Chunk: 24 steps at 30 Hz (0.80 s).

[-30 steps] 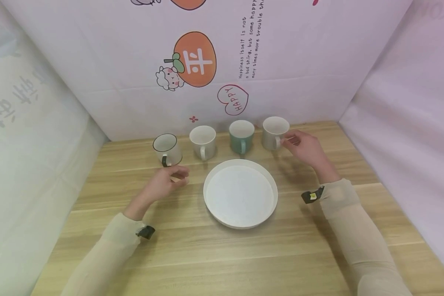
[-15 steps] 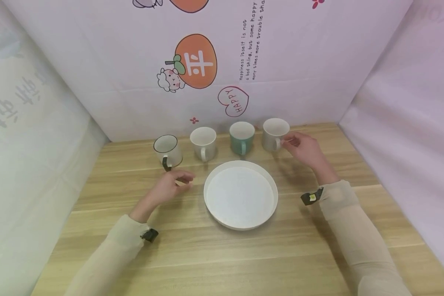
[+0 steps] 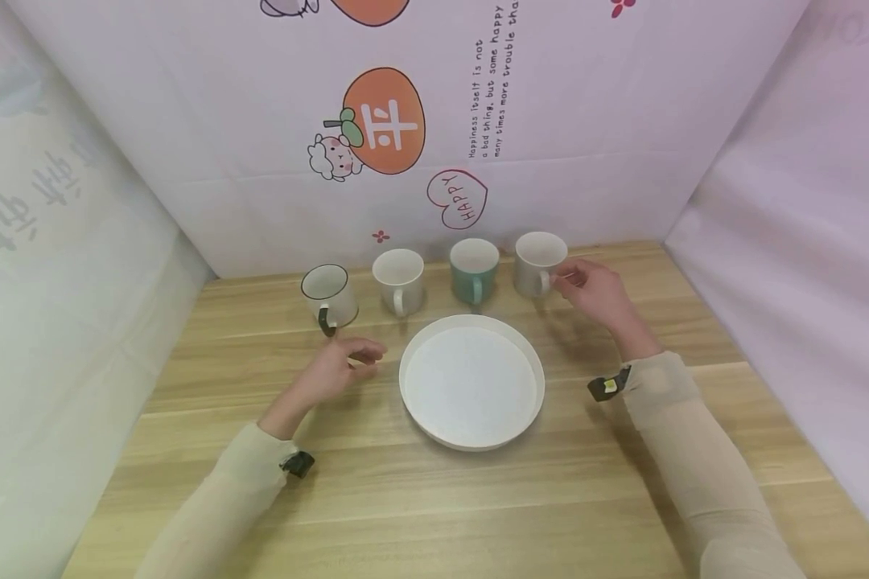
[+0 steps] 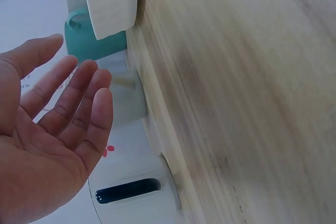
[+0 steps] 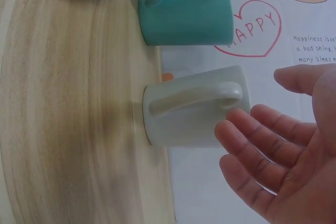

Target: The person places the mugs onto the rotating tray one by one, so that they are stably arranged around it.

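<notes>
Right hand point(image 3: 595, 291) beside rightmost mug point(image 3: 529, 271), left hand point(image 3: 336, 370) near round tray point(image 3: 471, 382); both hands' fingers point(image 5: 243, 146) loosely spread

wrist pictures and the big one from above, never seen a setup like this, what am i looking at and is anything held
There is no robot here, just a person's two bare hands. The big picture comes from a camera on the head, looking forward and down; the other two come from cameras on the wrists, each showing that hand up close. On the wooden table is a round white tray, with four mugs behind it: from left, a dark-rimmed mug, a white mug, a teal mug and a pale mug. Neither hand seems to grip anything. The left hand is beside the tray; the right hand is by the pale mug's handle, though touching is hard to tell.
</notes>
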Each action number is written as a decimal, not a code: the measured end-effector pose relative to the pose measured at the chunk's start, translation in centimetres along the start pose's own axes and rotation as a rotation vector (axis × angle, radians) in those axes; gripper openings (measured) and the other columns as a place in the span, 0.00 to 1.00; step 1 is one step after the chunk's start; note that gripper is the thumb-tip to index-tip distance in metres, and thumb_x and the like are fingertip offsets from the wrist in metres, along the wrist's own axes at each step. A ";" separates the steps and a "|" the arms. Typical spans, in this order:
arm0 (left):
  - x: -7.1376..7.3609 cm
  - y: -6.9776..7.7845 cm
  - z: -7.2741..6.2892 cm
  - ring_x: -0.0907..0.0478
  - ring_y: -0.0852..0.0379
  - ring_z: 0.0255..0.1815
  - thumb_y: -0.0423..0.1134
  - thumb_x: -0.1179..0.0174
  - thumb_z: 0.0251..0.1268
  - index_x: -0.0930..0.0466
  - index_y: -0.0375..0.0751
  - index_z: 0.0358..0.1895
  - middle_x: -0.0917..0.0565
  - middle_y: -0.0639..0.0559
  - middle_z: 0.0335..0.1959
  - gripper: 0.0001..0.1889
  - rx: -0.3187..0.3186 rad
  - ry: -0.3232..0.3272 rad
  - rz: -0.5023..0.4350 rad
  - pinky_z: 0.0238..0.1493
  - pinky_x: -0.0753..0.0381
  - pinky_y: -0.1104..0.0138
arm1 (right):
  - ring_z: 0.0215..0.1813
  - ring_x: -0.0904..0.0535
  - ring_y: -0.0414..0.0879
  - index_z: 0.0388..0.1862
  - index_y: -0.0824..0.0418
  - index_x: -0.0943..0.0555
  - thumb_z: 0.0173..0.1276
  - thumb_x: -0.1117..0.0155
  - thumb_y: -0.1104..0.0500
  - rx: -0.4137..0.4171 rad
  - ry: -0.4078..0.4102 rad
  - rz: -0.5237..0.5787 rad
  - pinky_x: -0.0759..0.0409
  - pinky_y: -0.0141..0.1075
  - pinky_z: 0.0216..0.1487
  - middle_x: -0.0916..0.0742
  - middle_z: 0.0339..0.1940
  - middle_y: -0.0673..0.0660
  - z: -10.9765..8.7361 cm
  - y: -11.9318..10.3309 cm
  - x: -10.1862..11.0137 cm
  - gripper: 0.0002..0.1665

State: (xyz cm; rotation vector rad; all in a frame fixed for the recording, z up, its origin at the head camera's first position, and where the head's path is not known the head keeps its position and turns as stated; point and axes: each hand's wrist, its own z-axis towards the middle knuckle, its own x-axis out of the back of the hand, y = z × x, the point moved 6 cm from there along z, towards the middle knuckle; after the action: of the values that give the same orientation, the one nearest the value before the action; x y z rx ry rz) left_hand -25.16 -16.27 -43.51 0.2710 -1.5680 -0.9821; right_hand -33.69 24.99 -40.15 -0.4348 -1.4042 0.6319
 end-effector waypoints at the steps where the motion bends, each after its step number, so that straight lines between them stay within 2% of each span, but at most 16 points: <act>1: -0.1 0.0 0.0 0.14 0.44 0.49 0.30 0.35 0.65 0.17 0.32 0.53 0.13 0.39 0.48 0.15 0.004 0.000 -0.006 0.48 0.13 0.55 | 0.52 0.17 0.59 0.55 0.60 0.19 0.74 0.43 0.45 -0.001 0.001 0.004 0.20 0.54 0.49 0.13 0.49 0.66 0.0 0.1 0.0 0.23; 12: -1.0 0.0 0.0 0.15 0.46 0.49 0.36 0.35 0.67 0.17 0.34 0.55 0.12 0.42 0.48 0.16 0.019 -0.016 0.006 0.49 0.14 0.57 | 0.53 0.17 0.59 0.55 0.60 0.20 0.75 0.44 0.43 -0.027 -0.008 0.026 0.20 0.53 0.50 0.13 0.52 0.66 0.3 0.6 -0.5 0.24; 24: -1.9 0.2 0.1 0.15 0.50 0.49 0.38 0.34 0.66 0.17 0.36 0.55 0.12 0.44 0.46 0.17 0.029 -0.030 -0.029 0.51 0.14 0.61 | 0.46 0.15 0.56 0.51 0.60 0.18 0.75 0.44 0.45 -0.009 0.008 0.012 0.21 0.39 0.40 0.11 0.47 0.64 0.7 0.7 -0.8 0.21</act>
State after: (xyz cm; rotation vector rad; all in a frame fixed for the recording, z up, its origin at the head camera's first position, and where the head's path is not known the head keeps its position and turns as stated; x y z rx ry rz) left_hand -24.68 -14.88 -44.68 0.3015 -1.6107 -0.9904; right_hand -34.56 24.92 -41.10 -0.4525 -1.3985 0.6330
